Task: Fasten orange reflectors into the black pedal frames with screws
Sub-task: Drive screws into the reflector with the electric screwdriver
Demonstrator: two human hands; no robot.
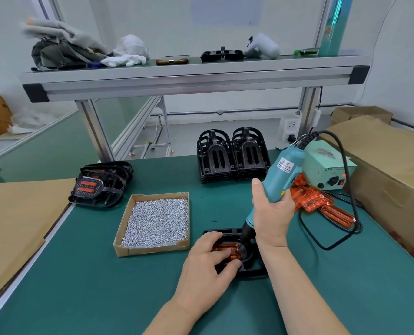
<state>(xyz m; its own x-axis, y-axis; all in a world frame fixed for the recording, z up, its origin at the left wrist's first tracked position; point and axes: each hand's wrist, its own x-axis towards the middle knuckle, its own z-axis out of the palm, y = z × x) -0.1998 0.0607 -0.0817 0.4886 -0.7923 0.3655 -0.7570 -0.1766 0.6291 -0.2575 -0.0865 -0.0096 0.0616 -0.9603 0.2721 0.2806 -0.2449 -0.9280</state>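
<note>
While tip-down on orange reflector (225, 247), teal screwdriver (280, 172) tight in right grip (272, 211), left grip (206, 264) tight around pedal frame (251, 269).

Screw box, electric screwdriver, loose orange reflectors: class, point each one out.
screw box (152, 251), head view, front cardboard wall
electric screwdriver (279, 174), head view, teal upper body
loose orange reflectors (318, 199), head view, middle of the pile

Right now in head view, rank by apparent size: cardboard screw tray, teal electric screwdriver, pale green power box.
Cardboard screw tray
Teal electric screwdriver, longer but slimmer
Pale green power box, farther back; these last two unsure
</note>
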